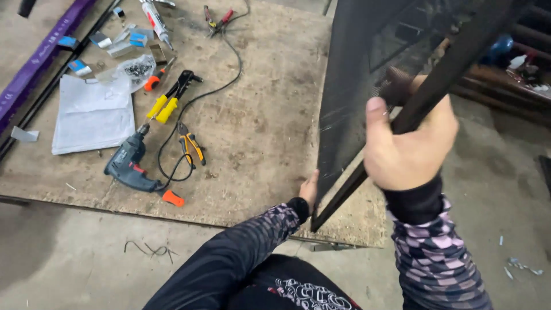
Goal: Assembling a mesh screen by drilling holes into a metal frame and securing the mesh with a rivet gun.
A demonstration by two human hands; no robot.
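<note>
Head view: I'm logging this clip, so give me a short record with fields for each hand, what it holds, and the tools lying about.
Right hand: gripped round the black bar of the mesh frame
Left hand: on the frame's lower edge
Frame: tilted, lower corner over the board
Drill: blue, on the board, black cord trailing
Riveter: yellow grips, above the drill
Pliers: yellow handles, right of the drill
Paper: white, left of the drill

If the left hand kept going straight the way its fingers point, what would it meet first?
The left hand already rests against the black mesh panel, so the panel comes first; depth beyond it is unclear.
</note>
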